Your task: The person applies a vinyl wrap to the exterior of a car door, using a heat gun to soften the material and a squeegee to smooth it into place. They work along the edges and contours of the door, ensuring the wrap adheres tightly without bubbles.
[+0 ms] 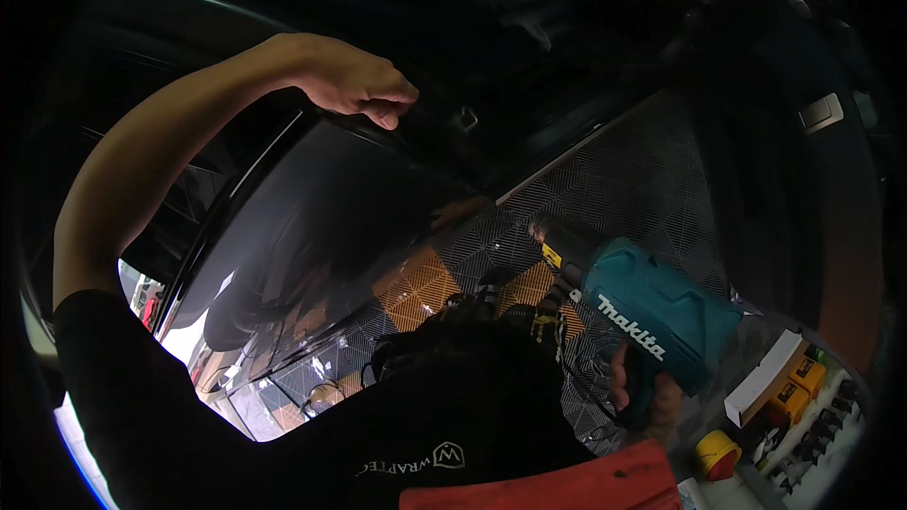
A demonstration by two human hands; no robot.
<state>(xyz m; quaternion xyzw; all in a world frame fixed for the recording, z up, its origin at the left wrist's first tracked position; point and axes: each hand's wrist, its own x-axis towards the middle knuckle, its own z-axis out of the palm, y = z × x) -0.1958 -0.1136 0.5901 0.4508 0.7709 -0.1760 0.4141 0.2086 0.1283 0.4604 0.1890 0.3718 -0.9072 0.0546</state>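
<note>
My left hand (357,87) is raised over the upper edge of a dark glossy car door panel (293,208), its fingers curled together; anything in them is too hard to make out. My bare forearm arches in from the left. Low on the right, my right hand (642,387) grips the handle of a teal heat gun (642,293), whose metal nozzle points up and left, toward the door.
A patterned grey and orange tiled floor (416,288) lies below. Dark vehicle trim with a silver handle (820,111) surrounds the opening. At lower right are yellow containers (803,382), a yellow-and-red round item (716,453) and several small dark tools. Red fabric (539,482) crosses the bottom.
</note>
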